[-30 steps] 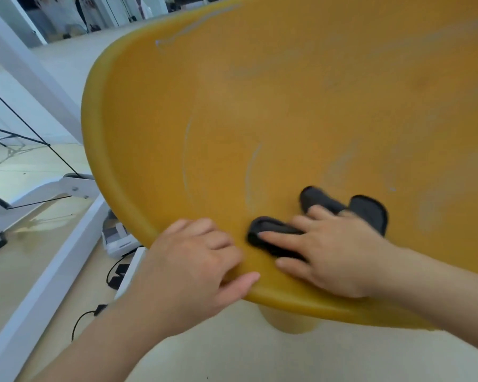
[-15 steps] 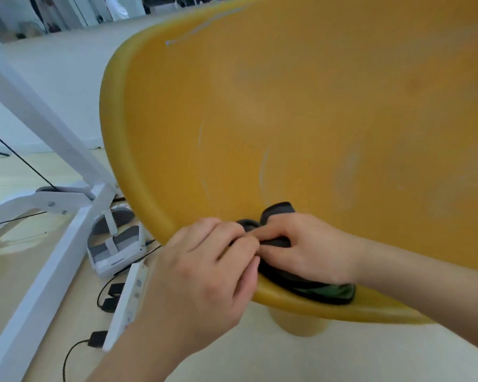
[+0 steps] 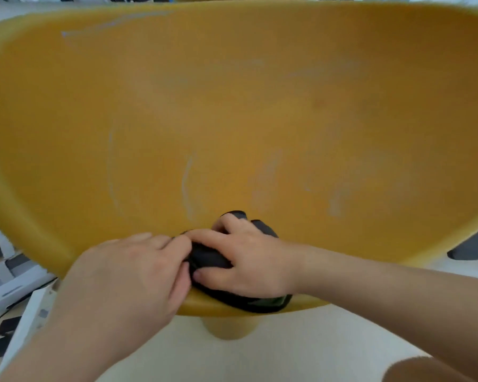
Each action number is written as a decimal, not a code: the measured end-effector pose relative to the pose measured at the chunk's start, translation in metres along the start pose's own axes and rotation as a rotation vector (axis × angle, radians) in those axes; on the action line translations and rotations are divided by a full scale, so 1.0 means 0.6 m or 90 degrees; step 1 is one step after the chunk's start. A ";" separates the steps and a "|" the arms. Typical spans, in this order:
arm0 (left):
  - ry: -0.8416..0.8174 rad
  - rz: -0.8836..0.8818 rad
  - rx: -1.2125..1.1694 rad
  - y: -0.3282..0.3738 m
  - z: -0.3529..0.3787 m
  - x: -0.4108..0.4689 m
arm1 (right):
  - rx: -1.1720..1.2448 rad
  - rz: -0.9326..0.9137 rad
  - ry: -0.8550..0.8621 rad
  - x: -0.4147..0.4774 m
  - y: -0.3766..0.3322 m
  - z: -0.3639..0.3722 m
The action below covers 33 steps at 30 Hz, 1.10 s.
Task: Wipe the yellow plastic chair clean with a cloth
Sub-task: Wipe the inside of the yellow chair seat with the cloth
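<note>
Regathering: right hand [image 3: 249,260] clutches the cloth [image 3: 210,259] on the chair [image 3: 260,106] rim; left hand [image 3: 127,274], fingers bent, meets it, grip unclear. Next, I reckon: those streaks [image 3: 186,186].

Cloth [image 3: 210,259] on chair [image 3: 232,106] front rim, under right hand [image 3: 249,260]; left hand [image 3: 127,271] at its left

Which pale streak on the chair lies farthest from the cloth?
The long straight streak near the upper-left rim; the others are shorter marks lower down, nearer the cloth.
</note>
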<state>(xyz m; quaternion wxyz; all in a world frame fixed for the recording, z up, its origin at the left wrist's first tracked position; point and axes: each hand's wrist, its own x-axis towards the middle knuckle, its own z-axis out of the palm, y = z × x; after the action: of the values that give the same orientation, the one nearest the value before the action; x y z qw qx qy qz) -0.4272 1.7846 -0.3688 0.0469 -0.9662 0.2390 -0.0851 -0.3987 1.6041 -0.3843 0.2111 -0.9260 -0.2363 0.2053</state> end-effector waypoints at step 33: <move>-0.355 0.127 -0.027 0.248 0.044 0.207 | -0.258 0.134 0.035 -0.158 0.296 -0.054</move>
<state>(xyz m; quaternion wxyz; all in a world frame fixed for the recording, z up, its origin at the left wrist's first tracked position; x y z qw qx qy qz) -0.3816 1.5963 -0.3967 0.0984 -0.9248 0.3123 0.1938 -0.3970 1.4027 -0.4174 0.0048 -0.9743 -0.1689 0.1490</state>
